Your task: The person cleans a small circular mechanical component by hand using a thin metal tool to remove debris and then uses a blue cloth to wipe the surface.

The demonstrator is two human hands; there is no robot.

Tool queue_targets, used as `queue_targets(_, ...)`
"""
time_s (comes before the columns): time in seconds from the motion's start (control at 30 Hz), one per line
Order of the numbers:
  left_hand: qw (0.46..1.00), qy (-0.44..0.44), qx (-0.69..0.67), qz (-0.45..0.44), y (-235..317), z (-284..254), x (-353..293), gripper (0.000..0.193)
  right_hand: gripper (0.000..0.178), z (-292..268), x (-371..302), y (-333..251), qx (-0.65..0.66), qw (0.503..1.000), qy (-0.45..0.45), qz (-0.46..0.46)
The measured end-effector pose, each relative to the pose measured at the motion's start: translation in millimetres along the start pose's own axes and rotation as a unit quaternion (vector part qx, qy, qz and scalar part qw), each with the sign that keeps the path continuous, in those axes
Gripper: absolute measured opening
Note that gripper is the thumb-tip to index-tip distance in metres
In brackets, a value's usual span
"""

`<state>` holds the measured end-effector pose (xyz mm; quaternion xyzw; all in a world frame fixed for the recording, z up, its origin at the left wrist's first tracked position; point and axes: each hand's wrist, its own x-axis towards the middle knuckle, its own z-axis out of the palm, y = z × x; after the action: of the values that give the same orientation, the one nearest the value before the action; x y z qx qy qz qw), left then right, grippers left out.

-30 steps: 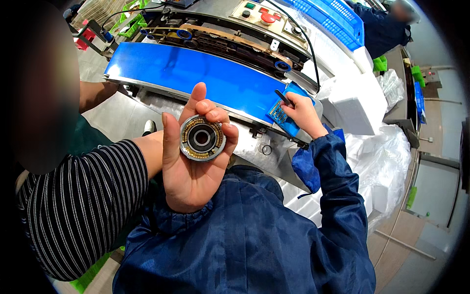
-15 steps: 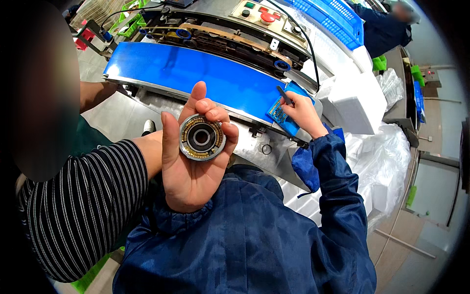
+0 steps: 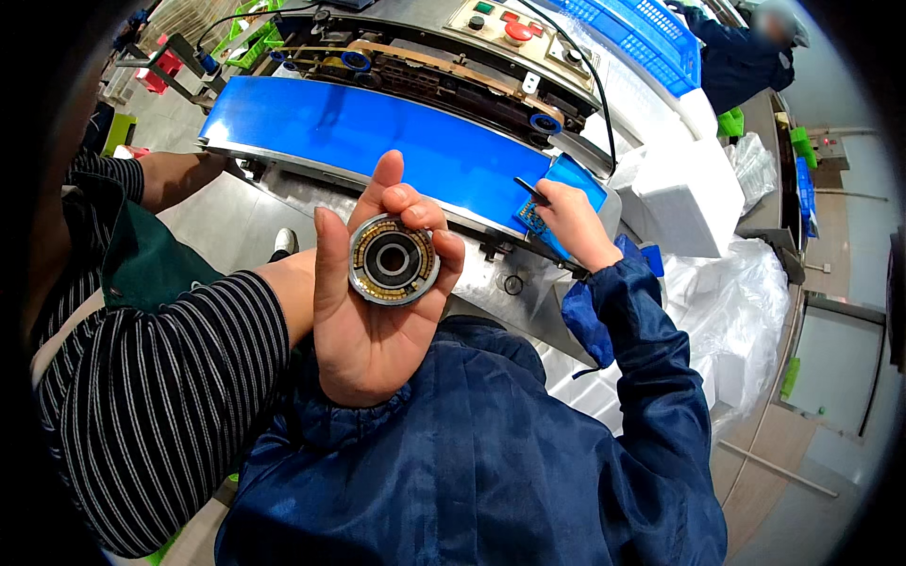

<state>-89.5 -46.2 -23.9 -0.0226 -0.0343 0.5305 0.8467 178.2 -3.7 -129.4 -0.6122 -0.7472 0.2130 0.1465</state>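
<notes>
Beyond, a blue conveyor belt [image 3: 377,141] runs; left hand [image 3: 373,325] cups a round metal part [image 3: 393,259], right hand [image 3: 578,224] pinches a thin tool [image 3: 532,191]. Probably inspection; next move needs steady aim.

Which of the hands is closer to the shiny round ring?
Left. The left hand holds the ring up in its fingers. The right hand is off to the ring's right, at the end of the blue belt, gripping a thin dark tool.

Right hand out of view; co-worker's blue jacket [image 3: 491,472] hides floor below.
</notes>
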Motion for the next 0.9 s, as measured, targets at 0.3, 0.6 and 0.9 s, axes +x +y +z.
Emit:
queue_targets(0.3, 1.000, -0.003, 0.006, 0.007, 3.0, -1.3, -3.5, 0.057, 0.021, 0.9, 8.9, 3.9, -0.064, 0.997, -0.044, -0.020)
queue_targets(0.6, 1.000, -0.013, -0.008, 0.010, 4.7, -2.8, -6.3, 0.057, 0.010, 1.9, 14.2, 4.8, -0.144, 0.985, -0.064, -0.065)
queue_targets(0.9, 1.000, -0.014, -0.001, 0.012, 4.0, -4.9, -6.6, 0.057, 0.006, 4.6, 15.4, -6.5, -0.180, 0.979, -0.056, -0.073)
